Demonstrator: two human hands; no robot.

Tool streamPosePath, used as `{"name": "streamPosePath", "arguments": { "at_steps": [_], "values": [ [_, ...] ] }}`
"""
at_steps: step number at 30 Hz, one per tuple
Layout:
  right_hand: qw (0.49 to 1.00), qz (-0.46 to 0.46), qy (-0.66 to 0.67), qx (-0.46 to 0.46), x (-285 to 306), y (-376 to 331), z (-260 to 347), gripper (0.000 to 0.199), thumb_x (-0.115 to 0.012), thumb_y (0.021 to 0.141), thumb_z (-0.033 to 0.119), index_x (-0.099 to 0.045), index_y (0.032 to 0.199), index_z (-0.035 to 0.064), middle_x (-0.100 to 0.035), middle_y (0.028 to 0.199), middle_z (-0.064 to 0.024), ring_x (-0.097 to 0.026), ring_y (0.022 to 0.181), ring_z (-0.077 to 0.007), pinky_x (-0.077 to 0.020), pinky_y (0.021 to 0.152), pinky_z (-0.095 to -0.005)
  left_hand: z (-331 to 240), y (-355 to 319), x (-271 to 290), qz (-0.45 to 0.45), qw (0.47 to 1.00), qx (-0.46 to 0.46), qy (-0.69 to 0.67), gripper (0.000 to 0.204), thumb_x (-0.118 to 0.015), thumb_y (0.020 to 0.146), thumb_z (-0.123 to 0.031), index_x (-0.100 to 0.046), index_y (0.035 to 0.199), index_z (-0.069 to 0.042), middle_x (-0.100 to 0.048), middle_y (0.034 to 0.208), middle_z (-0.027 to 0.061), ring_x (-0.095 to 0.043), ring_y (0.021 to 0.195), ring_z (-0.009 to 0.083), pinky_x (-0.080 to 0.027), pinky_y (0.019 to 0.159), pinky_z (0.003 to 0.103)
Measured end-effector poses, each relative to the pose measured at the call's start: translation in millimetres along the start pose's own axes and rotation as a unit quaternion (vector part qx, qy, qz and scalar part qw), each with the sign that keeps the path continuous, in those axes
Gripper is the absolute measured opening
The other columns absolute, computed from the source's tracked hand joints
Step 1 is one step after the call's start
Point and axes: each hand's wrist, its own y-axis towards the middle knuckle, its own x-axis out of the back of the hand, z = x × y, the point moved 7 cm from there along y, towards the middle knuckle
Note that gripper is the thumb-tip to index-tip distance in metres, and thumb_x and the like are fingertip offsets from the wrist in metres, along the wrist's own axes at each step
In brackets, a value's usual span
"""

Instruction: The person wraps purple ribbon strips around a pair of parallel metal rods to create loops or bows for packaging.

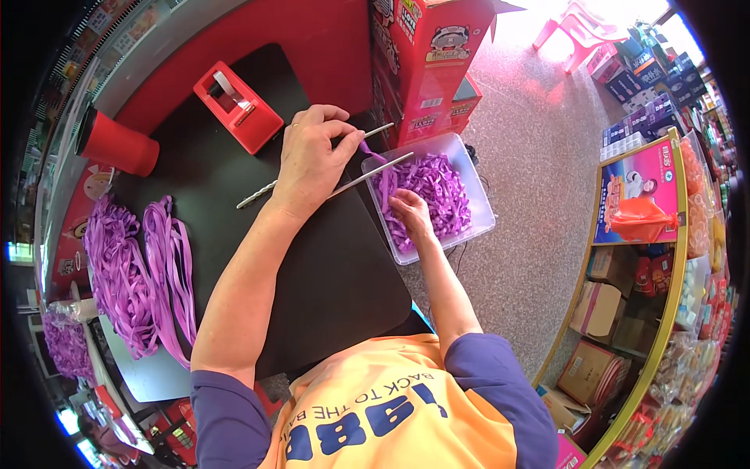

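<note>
Hands working with purple ribbon pieces

The left hand (312, 156) grips two thin metal rods (367, 173), one pinching a purple ribbon bit (370, 151). The right hand (410, 211) digs in the clear box (480, 205) of ribbon pieces (437, 184), beside the black tabletop (312, 273); I cannot tell if it holds any.

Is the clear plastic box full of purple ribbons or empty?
Not empty. The clear box holds a pile of purple ribbon pieces, and the right hand reaches into them.
</note>
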Motion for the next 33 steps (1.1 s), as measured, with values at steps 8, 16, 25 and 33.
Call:
{"name": "streamPosePath", "arguments": {
  "at_steps": [8,16,25,33],
  "values": [
    [0.96,-0.003,-0.189,0.208,7,5,-10,0.016,-0.071,0.079,0.006,-0.055,0.081,0.0056,-0.061,0.073,0.0007,-0.058,0.068,-0.0075,-0.046,0.06,-0.0246,-3,2,-4,0.014,1.0,0.005,-0.01,0.019,-0.066,0.083,-0.022,-0.071,0.085,-0.004,-0.061,0.107,0.0079,-0.052,0.105,0.0277,-0.039,0.091,0.039],
    [0.809,0.088,-0.433,0.387,-24,-48,17,0.019,-0.061,0.08,0.003,-0.066,0.098,0.0069,-0.063,0.093,-0.0113,-0.062,0.087,-0.0317,-0.0503,0.074,-0.0361,-2,1,-3,0.013,1.0,0.0,0.002,0.019,-0.066,0.083,-0.022,-0.072,0.085,-0.004,-0.061,0.106,0.0083,-0.053,0.104,0.0277,-0.04,0.09,0.039],
    [0.848,0.097,-0.418,0.31,16,-110,20,0.016,-0.067,0.084,0.016,-0.068,0.094,0.0036,-0.061,0.097,-0.0121,-0.06,0.092,-0.0278,-0.0482,0.08,-0.0359,3,2,0,0.024,0.999,-0.015,0.017,0.019,-0.065,0.083,-0.019,-0.071,0.087,-0.001,-0.06,0.111,0.0115,-0.052,0.107,0.0286,-0.041,0.091,0.036],
    [0.851,0.199,-0.418,0.248,24,-209,77,0.013,-0.069,0.081,0.011,-0.069,0.092,0.0025,-0.054,0.093,-0.0077,-0.055,0.084,-0.0194,-0.0465,0.073,-0.0305,7,-1,1,0.025,0.999,0.026,-0.006,0.021,-0.066,0.083,-0.022,-0.071,0.086,-0.001,-0.058,0.116,0.0106,-0.049,0.111,0.0274,-0.04,0.094,0.037]
  ]
}}
